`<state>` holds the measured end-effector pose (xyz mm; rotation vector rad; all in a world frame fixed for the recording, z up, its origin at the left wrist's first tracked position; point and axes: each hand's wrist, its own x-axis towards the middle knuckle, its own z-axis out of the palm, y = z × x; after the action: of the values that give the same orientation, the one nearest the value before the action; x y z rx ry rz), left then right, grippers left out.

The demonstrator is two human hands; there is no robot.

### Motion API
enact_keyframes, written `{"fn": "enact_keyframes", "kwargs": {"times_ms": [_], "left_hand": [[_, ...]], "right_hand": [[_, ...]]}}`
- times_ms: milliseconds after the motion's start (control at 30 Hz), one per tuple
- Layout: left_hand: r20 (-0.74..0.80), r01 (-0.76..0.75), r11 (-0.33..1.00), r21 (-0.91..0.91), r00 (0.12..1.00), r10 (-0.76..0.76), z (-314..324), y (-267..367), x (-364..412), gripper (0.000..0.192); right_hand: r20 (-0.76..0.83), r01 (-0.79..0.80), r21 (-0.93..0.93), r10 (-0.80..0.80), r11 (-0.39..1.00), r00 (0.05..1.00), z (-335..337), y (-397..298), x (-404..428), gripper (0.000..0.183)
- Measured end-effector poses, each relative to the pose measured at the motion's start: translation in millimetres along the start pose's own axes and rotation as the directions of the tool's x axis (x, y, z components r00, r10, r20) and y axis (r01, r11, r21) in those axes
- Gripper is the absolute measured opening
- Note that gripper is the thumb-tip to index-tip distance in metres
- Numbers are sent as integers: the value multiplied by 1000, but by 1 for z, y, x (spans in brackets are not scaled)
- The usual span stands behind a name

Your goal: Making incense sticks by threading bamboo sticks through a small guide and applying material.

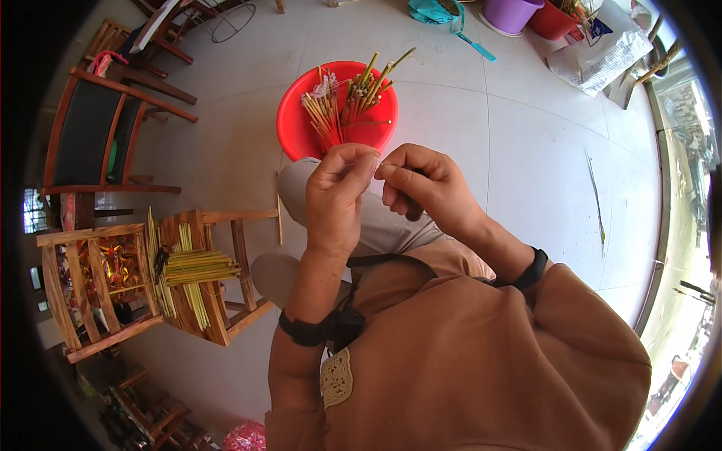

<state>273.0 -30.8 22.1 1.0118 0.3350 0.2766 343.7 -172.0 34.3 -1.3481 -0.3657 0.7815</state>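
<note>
Thumb and forefinger of my left hand [341,189] pinch a thin pale thread [380,162] above my knees. The thread's other visible end is pinched by my right hand [431,186], whose fingertips almost meet the left ones. How far the thread runs inside the fingers is hidden. Just beyond my hands a red plastic basin [290,121] stands on the floor. Cut plant stems [366,93] lean in it in bunches, with a tangle of whitish thread or netting [327,86] on the left bunch.
To the left a wooden chair [217,324] bears stacked green stems [200,268]. A black-panelled chair [84,135] is behind it. A purple pot [510,16], a teal bag [431,11] and a white sack [601,53] stand at the far right. One stem [595,197] lies on the tiles.
</note>
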Motion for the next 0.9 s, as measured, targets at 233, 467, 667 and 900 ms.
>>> {"fn": "enact_keyframes", "kwargs": {"times_ms": [233,467,667,900], "left_hand": [[196,-57,993,-104,978,77,0,1,2,3],[273,-43,905,-422,946,173,3,-9,8,6],[192,-32,956,-290,977,91,-16,-5,15,9],[268,-33,953,-301,956,118,-11,-12,21,5]], "right_hand": [[522,-439,607,85,662,849,-16,14,5,18],[629,-523,662,-18,536,777,-16,14,10,16],[416,-343,374,175,862,893,-13,-15,-4,14],[114,-5,-15,7,1000,993,-2,-26,-13,15]]}}
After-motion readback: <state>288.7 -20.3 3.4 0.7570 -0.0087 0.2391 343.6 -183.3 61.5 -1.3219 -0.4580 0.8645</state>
